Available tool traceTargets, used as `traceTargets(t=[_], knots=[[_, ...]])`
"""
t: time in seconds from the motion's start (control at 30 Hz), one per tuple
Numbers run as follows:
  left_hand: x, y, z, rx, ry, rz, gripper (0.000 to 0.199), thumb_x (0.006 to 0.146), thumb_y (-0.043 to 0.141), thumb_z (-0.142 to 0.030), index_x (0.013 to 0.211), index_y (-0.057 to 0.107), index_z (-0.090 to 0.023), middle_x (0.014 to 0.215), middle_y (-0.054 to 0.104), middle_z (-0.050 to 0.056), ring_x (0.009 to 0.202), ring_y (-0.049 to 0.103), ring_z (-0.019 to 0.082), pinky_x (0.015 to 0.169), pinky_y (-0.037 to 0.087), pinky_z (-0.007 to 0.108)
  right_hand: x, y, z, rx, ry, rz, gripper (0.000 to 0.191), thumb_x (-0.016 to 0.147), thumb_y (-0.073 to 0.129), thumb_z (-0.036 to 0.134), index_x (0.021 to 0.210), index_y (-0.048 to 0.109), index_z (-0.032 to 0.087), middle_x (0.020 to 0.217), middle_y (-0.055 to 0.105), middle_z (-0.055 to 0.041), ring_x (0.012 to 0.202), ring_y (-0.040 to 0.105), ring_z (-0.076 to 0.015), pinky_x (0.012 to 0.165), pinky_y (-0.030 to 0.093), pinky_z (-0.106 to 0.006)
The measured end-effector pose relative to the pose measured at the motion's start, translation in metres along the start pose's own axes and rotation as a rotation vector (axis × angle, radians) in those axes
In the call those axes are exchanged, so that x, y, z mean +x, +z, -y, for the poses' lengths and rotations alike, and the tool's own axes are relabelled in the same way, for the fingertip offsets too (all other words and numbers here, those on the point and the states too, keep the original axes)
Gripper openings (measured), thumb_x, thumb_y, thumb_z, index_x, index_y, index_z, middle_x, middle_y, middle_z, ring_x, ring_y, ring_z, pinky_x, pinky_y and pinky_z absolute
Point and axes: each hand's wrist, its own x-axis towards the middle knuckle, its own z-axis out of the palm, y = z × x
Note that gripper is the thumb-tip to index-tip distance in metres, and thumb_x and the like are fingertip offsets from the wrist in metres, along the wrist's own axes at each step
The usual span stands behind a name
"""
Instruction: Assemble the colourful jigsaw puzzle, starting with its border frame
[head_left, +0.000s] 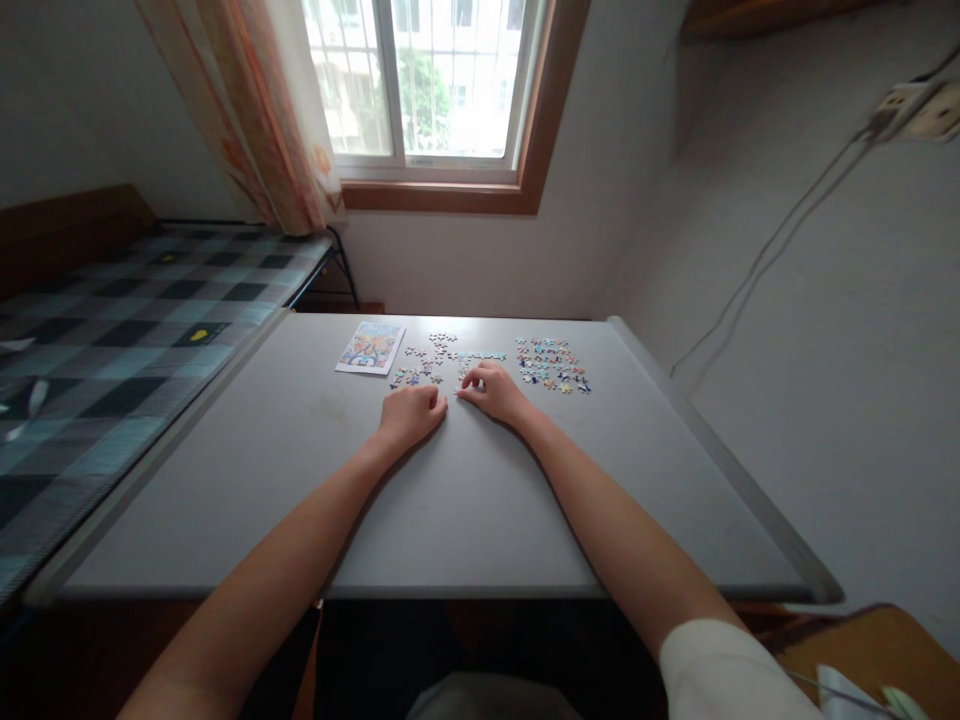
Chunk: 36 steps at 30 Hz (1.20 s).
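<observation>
Several small jigsaw pieces (pixel 439 350) lie scattered at the middle of the far half of the table. A joined strip of light blue pieces (pixel 484 356) runs just beyond my right hand (pixel 487 390). That hand is pinched at the near end of the strip, with what looks like a small piece at its fingertips. My left hand (pixel 411 412) rests on the table just below the left pieces, fingers curled in, and whatever they may hold is hidden. Another group of pieces (pixel 551 365) lies to the right. A printed picture card (pixel 371 348) is at the left.
The white table (pixel 480 520) has raised side edges. A bed with a checked cover (pixel 150 300) stands at the left, beside a curtain (pixel 255 110) and window. A cable (pixel 757 262) hangs from a wall socket at the right. A brown stool (pixel 877 655) is at the lower right.
</observation>
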Motion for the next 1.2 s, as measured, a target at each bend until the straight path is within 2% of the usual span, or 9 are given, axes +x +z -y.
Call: traceTargets(t=[0.17, 0.3, 0.47, 0.6, 0.8, 0.97, 1.2], knots=[[0.0, 0.001, 0.0, -0.009, 0.005, -0.004, 0.035, 0.089, 0.043, -0.046, 0.077, 0.065, -0.022, 0.08, 0.071, 0.006, 0.075, 0.063, 0.02, 0.062, 0.036, 0.027, -0.001, 0.001, 0.001, 0.038, 0.014, -0.009, 0.009, 0.075, 0.07, 0.025, 0.076, 0.065, 0.017, 0.079, 0.059, 0.0002, 0.07, 0.049, -0.0111, 0.069, 0.038, -0.024], [0.0, 0.001, 0.001, -0.008, 0.011, -0.005, 0.034, 0.089, 0.043, -0.046, 0.077, 0.065, -0.022, 0.079, 0.07, 0.006, 0.074, 0.063, 0.02, 0.062, 0.036, 0.027, 0.0, 0.002, -0.001, 0.192, 0.058, -0.023, 0.01, 0.075, 0.066, 0.024, 0.081, 0.065, 0.017, 0.071, 0.061, 0.001, 0.066, 0.052, -0.011, 0.066, 0.04, -0.023], [0.0, 0.001, 0.002, -0.005, 0.031, -0.009, 0.034, 0.089, 0.043, -0.045, 0.076, 0.065, -0.022, 0.078, 0.07, 0.005, 0.072, 0.063, 0.02, 0.061, 0.036, 0.027, 0.004, 0.001, -0.008, 0.387, 0.13, -0.153, 0.02, 0.077, 0.062, 0.036, 0.078, 0.063, 0.016, 0.07, 0.066, -0.002, 0.065, 0.057, -0.0128, 0.064, 0.044, -0.025], [-0.001, 0.001, 0.002, -0.004, 0.035, -0.022, 0.033, 0.089, 0.044, -0.044, 0.076, 0.065, -0.022, 0.076, 0.07, 0.005, 0.071, 0.062, 0.02, 0.059, 0.035, 0.027, 0.006, 0.004, -0.015, 0.505, 0.162, -0.205, 0.022, 0.077, 0.062, 0.038, 0.081, 0.063, 0.016, 0.067, 0.066, -0.0021, 0.062, 0.059, -0.0135, 0.062, 0.045, -0.026], [0.0, 0.002, 0.002, 0.001, 0.045, -0.026, 0.032, 0.089, 0.044, -0.043, 0.076, 0.065, -0.022, 0.077, 0.07, 0.005, 0.071, 0.063, 0.02, 0.06, 0.034, 0.027, 0.006, 0.006, -0.013, 0.419, 0.101, -0.178, 0.019, 0.081, 0.056, 0.028, 0.085, 0.07, 0.016, 0.074, 0.07, -0.0043, 0.067, 0.061, -0.0142, 0.067, 0.046, -0.026], [0.0, 0.0, 0.001, 0.0, 0.034, 0.007, 0.032, 0.09, 0.044, -0.043, 0.081, 0.066, -0.022, 0.081, 0.07, 0.005, 0.075, 0.063, 0.02, 0.064, 0.037, 0.027, 0.004, 0.003, -0.006, 0.334, 0.121, -0.161, 0.017, 0.08, 0.058, 0.025, 0.088, 0.07, 0.016, 0.069, 0.069, -0.0023, 0.062, 0.058, -0.0125, 0.066, 0.045, -0.025], [-0.001, -0.001, 0.001, 0.003, 0.051, -0.023, 0.031, 0.089, 0.044, -0.043, 0.077, 0.065, -0.022, 0.077, 0.07, 0.004, 0.072, 0.063, 0.02, 0.06, 0.034, 0.027, 0.002, 0.001, -0.001, 0.275, 0.127, -0.151, 0.012, 0.077, 0.057, 0.019, 0.081, 0.069, 0.017, 0.068, 0.067, -0.001, 0.061, 0.056, -0.0117, 0.064, 0.043, -0.024]])
